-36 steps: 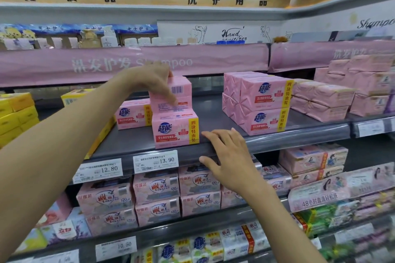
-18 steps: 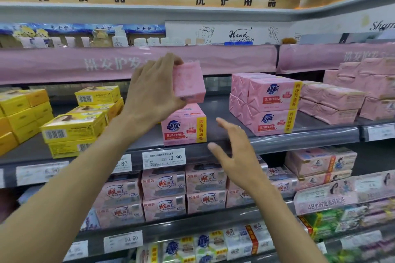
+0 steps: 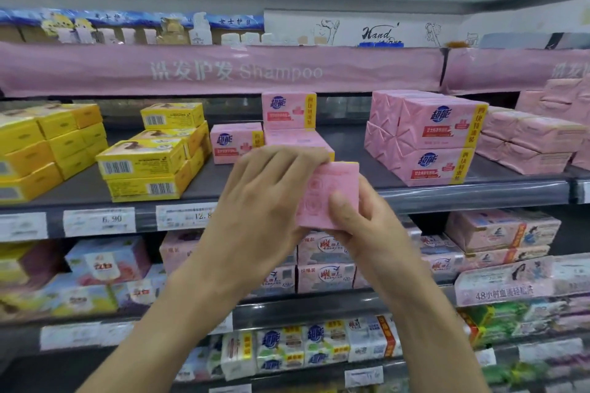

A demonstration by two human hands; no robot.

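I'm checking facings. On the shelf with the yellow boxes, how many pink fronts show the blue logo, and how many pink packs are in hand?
Blue-logo fronts, middle group: 2
Blue-logo fronts, right stack: 2
Pink pack held by left hand and right hand: 1
Total: 5

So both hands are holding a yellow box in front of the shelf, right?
Not quite. In the head view the left hand and right hand hold a pink wrapped rectangular pack, not a yellow box. The yellow cardboard boxes sit on the grey metal shelf, untouched.
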